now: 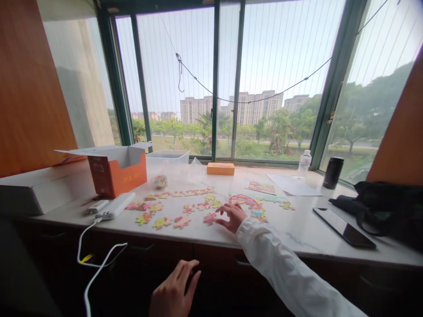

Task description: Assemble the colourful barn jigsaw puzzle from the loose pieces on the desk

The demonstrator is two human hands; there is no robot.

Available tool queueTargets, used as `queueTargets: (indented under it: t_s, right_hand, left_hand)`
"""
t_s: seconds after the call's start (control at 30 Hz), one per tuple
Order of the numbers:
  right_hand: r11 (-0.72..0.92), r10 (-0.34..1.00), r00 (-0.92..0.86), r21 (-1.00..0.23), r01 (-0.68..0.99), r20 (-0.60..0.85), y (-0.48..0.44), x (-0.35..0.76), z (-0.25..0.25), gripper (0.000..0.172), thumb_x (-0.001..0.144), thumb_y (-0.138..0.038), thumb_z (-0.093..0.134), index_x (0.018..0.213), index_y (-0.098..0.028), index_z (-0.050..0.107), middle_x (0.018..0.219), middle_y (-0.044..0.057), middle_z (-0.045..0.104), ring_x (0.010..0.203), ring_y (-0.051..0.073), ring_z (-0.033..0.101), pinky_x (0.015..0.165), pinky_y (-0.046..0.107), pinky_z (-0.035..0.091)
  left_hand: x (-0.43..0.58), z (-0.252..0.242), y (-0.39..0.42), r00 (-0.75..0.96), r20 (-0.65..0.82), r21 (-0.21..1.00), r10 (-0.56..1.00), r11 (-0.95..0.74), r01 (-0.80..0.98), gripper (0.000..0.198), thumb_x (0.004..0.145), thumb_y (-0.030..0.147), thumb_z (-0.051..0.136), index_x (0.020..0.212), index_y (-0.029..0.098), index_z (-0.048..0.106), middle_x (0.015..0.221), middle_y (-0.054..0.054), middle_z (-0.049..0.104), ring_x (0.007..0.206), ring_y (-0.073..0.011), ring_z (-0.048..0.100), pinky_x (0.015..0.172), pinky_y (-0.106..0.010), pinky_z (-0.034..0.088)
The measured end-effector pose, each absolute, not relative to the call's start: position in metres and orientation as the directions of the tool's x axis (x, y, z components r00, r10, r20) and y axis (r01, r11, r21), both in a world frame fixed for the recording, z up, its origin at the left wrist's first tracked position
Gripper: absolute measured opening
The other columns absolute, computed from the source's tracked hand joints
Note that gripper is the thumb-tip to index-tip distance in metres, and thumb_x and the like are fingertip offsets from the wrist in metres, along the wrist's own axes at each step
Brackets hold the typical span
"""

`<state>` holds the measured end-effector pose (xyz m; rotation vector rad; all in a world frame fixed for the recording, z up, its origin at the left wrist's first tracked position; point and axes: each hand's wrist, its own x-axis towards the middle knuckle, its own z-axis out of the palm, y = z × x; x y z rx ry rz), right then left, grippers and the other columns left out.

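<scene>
My right hand [233, 216], in a white sleeve, reaches over the table with thumb and forefinger curved apart. Its fingertips are at the right edge of a pinkish jigsaw puzzle piece [209, 219]; whether they touch it I cannot tell. Partly hidden behind this hand is a joined section of puzzle [243, 199] with a red arch. More loose pieces lie to the left, among them a yellow-green piece [161, 223] and a pink piece [181, 221]. My left hand [175, 288] hangs in front of the table edge, holding nothing, thumb apart from the fingers.
An orange box [115, 174] and a clear plastic tub [170, 155] stand at the back left. A white power bank [117, 205] trails a cable. Rightward are a picture card [261, 187], paper [292, 185], a bottle [304, 164], a black cup [332, 172] and a phone [343, 227].
</scene>
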<state>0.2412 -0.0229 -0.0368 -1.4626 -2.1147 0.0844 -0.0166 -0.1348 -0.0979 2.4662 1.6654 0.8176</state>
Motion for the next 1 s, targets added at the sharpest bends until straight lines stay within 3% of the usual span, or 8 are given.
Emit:
queueTargets:
  t_s: [0.13,0.23,0.33,0.5,0.63,0.7,0.83,1.0]
  right_hand:
    - [0.376,0.893,-0.201,-0.423,0.824,0.403,-0.004,0.227,-0.037,0.038,0.073,-0.05,0.074,0.104,-0.029,0.07,0.113,0.004,0.065,0.103,0.023,0.058,0.096,0.041,0.033]
    - [0.38,0.904,-0.23,-0.427,0.821,0.361,0.008,0.227,-0.037,0.036,0.064,-0.054,0.079,0.087,-0.027,0.072,0.106,0.003,0.067,0.105,0.024,0.056,0.097,0.043,0.032]
    - [0.35,0.927,-0.235,-0.458,0.817,0.291,0.02,0.23,-0.039,0.043,0.055,-0.057,0.083,0.081,-0.025,0.07,0.095,0.001,0.068,0.097,0.023,0.058,0.092,0.04,0.039]
    - [0.414,0.91,-0.297,-0.608,0.678,0.288,0.033,0.239,-0.043,0.036,0.055,-0.045,0.085,0.072,-0.02,0.065,0.071,-0.002,0.066,0.071,0.016,0.062,0.068,0.028,0.047]
    - [0.462,0.886,-0.305,-0.727,0.507,0.35,0.033,0.263,-0.022,0.034,0.061,-0.04,0.082,0.079,-0.02,0.062,0.069,-0.001,0.066,0.063,0.014,0.062,0.056,0.023,0.046]
    - [0.437,0.896,-0.295,-0.769,0.466,0.331,0.035,0.287,-0.007,0.038,0.062,-0.046,0.081,0.081,-0.019,0.061,0.07,-0.001,0.066,0.06,0.013,0.062,0.055,0.024,0.047]
    - [0.395,0.917,-0.212,-0.848,0.353,0.338,0.047,0.345,0.005,0.05,0.062,-0.056,0.078,0.086,-0.018,0.057,0.065,0.001,0.065,0.06,0.014,0.061,0.056,0.026,0.046]
    - [0.292,0.955,-0.064,-0.888,0.356,0.289,0.057,0.399,-0.012,0.057,0.058,-0.066,0.076,0.081,-0.019,0.055,0.063,0.001,0.065,0.059,0.016,0.062,0.055,0.028,0.047]
  left_hand:
    - [0.005,-0.049,-0.083,0.292,0.533,0.224,0.794,-0.465,0.857,0.04,0.096,0.046,0.04,0.132,0.03,0.049,0.129,-0.004,0.06,0.107,-0.0217,0.064,0.076,-0.029,0.054]
    - [0.014,-0.039,-0.045,0.361,0.536,0.148,0.763,-0.506,0.85,0.048,0.092,0.046,0.049,0.135,0.026,0.047,0.134,-0.009,0.057,0.116,-0.0241,0.06,0.086,-0.032,0.053]
    - [0.016,-0.041,-0.016,0.451,0.492,0.113,0.744,-0.569,0.815,0.051,0.086,0.045,0.06,0.132,0.026,0.051,0.131,-0.009,0.06,0.121,-0.0252,0.056,0.098,-0.036,0.047]
    - [0.025,-0.032,0.004,0.518,0.384,0.155,0.764,-0.607,0.78,0.045,0.08,0.039,0.068,0.124,0.031,0.059,0.121,-0.004,0.067,0.112,-0.023,0.062,0.094,-0.033,0.048]
    - [0.052,0.004,0.005,0.529,0.386,0.161,0.755,-0.62,0.768,0.033,0.083,0.04,0.064,0.114,0.032,0.065,0.106,-0.002,0.072,0.1,-0.0231,0.066,0.085,-0.032,0.048]
    - [0.075,0.032,0.01,0.573,0.332,0.163,0.749,-0.644,0.748,0.02,0.085,0.039,0.061,0.102,0.033,0.069,0.094,-0.001,0.073,0.092,-0.0215,0.067,0.08,-0.03,0.048]
    - [0.135,0.071,0.045,0.66,0.291,0.172,0.693,-0.716,0.676,0.021,0.084,0.04,0.06,0.1,0.034,0.072,0.091,-0.001,0.074,0.089,-0.0213,0.066,0.08,-0.031,0.047]
    - [0.186,0.044,0.09,0.707,0.327,0.308,0.627,-0.778,0.547,0.023,0.088,0.041,0.054,0.102,0.034,0.071,0.093,0.004,0.074,0.088,-0.0176,0.066,0.079,-0.027,0.046]
